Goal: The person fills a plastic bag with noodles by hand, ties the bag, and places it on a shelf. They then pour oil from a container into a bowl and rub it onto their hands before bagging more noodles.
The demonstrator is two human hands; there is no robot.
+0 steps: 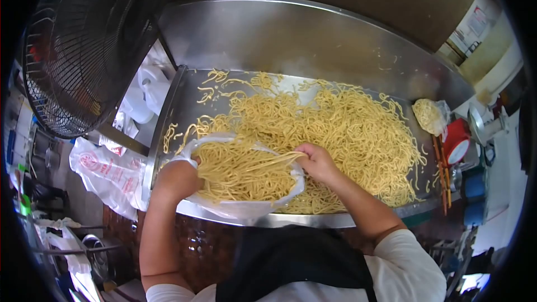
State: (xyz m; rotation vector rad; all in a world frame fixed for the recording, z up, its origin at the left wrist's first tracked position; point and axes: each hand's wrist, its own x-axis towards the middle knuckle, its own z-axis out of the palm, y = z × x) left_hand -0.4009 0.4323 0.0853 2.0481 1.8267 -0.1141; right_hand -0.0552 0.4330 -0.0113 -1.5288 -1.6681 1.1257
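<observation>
A white plastic bag point(238, 210) full of yellow noodles sits at the front edge of the metal tray, its mouth spread wide. My left hand point(180, 179) is closed on the bag's left rim, its fingertips partly hidden by the bag and noodles. Over the bag's right side, my right hand point(316, 163) pinches a few noodle strands point(279, 160) that stretch back toward the bagged noodles. A broad heap of loose noodles point(358, 140) covers much of the tray behind and to the right of the bag.
A large fan point(84, 50) stands at the upper left. Printed plastic bags point(106, 168) hang by the tray's left edge. On the right are a red scale point(457, 141), long chopsticks point(442, 176) and a small filled bag point(429, 116). The tray has a high metal back wall point(291, 33).
</observation>
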